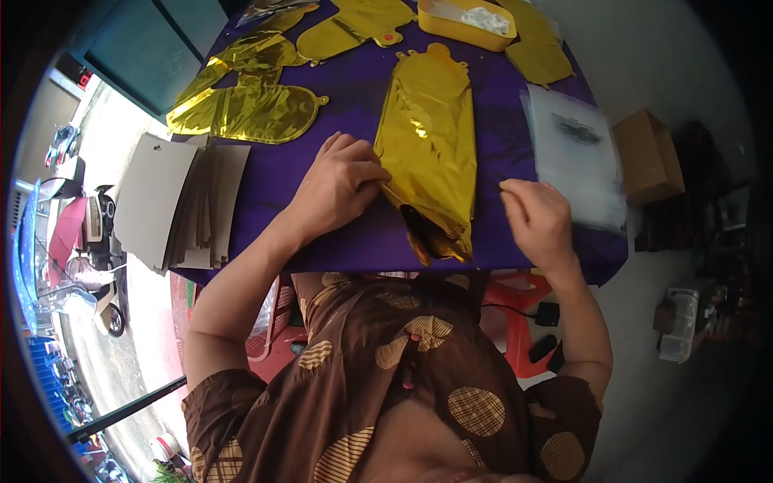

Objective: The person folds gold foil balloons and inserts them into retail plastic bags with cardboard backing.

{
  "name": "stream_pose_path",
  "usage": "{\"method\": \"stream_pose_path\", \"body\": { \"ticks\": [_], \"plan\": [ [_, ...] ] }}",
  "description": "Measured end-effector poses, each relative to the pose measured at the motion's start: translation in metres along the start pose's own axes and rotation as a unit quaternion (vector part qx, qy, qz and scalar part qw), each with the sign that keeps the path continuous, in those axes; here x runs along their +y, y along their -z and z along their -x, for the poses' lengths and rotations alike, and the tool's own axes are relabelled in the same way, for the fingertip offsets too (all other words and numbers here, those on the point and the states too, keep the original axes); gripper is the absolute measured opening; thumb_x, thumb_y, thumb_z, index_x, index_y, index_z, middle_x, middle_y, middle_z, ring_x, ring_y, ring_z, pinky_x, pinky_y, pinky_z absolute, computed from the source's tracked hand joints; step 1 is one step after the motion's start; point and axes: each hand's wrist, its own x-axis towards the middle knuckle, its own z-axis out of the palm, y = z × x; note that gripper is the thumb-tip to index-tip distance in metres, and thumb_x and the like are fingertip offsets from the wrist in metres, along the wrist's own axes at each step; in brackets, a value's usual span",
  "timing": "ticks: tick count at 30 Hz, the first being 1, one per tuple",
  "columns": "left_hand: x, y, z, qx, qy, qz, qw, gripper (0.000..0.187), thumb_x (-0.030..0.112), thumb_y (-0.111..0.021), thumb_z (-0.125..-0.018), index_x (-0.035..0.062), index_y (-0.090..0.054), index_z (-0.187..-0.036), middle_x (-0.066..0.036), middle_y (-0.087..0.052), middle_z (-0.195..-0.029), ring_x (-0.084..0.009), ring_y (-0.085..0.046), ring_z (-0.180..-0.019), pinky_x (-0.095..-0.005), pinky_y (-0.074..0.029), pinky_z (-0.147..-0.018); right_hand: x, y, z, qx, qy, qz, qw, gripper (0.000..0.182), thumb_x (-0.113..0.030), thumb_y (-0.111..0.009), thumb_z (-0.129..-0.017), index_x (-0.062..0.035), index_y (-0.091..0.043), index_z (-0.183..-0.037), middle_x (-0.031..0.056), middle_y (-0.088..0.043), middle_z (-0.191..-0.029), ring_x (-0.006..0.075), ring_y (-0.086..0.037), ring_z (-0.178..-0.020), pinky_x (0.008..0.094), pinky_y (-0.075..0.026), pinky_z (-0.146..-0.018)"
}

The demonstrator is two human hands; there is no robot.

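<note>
A folded gold foil balloon (427, 133) lies lengthwise in the middle of the purple-covered table, its lower end crumpled and gaping near the front edge. My left hand (338, 181) pinches the balloon's left edge between thumb and fingers. To the right of the foil, my right hand (538, 217) is closed with its fingers curled, apart from the balloon; nothing shows in it. Other flat gold foil balloons (241, 113) are spread at the back left, and another gold foil piece (538, 56) lies at the back right.
A yellow tray (467, 30) with white material stands at the back. Grey card sheets (161, 197) are stacked at the left edge, clear plastic bags (576, 161) at the right. Beyond the right edge is a cardboard box (651, 157). The purple tablecloth (274, 173) covers the table.
</note>
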Motion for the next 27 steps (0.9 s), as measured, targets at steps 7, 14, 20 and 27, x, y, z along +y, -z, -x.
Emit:
{"method": "stream_pose_path", "body": {
  "ticks": [7,14,20,27],
  "plan": [
    [0.018,0.001,0.017,-0.01,0.069,0.011,0.997,0.019,0.003,-0.073,-0.075,0.0076,-0.077,-0.093,-0.004,-0.065,-0.095,-0.0267,-0.058,-0.104,-0.0592,-0.027,-0.116,-0.011,-0.023,-0.001,-0.028,0.083,0.01,0.996,0.036,0.001,-0.073,-0.072,-0.0009,-0.061,-0.105,0.0117,-0.057,-0.103,0.0304,-0.06,-0.095,0.04,-0.051,-0.081],
    [0.029,0.003,0.032,-0.018,0.068,-0.03,0.997,0.025,-0.002,-0.072,-0.075,0.0099,-0.076,-0.096,-0.003,-0.066,-0.103,-0.0254,-0.058,-0.11,-0.0594,-0.021,-0.119,-0.01,-0.031,-0.005,-0.015,0.218,0.033,0.975,0.016,-0.005,-0.069,-0.075,-0.0026,-0.064,-0.09,0.0083,-0.06,-0.097,0.0241,-0.062,-0.096,0.0367,-0.053,-0.085],
    [0.027,-0.005,0.037,0.001,0.032,-0.067,0.997,0.048,-0.001,-0.072,-0.074,0.0078,-0.063,-0.12,-0.005,-0.065,-0.103,-0.0285,-0.059,-0.109,-0.0631,-0.019,-0.119,-0.012,-0.031,-0.006,-0.05,0.217,0.03,0.974,0.015,-0.006,-0.071,-0.077,-0.0028,-0.064,-0.09,0.0068,-0.062,-0.094,0.0228,-0.062,-0.094,0.0364,-0.052,-0.084],
    [0.026,-0.003,0.037,-0.009,0.024,-0.066,0.997,0.054,0.0,-0.072,-0.075,0.0076,-0.054,-0.126,-0.008,-0.063,-0.109,-0.03,-0.06,-0.11,-0.0643,-0.02,-0.119,-0.014,-0.032,-0.006,-0.067,0.199,0.001,0.978,0.015,-0.006,-0.071,-0.079,-0.0027,-0.065,-0.093,0.0081,-0.066,-0.101,0.0238,-0.064,-0.099,0.0377,-0.052,-0.086]
  ]
}}
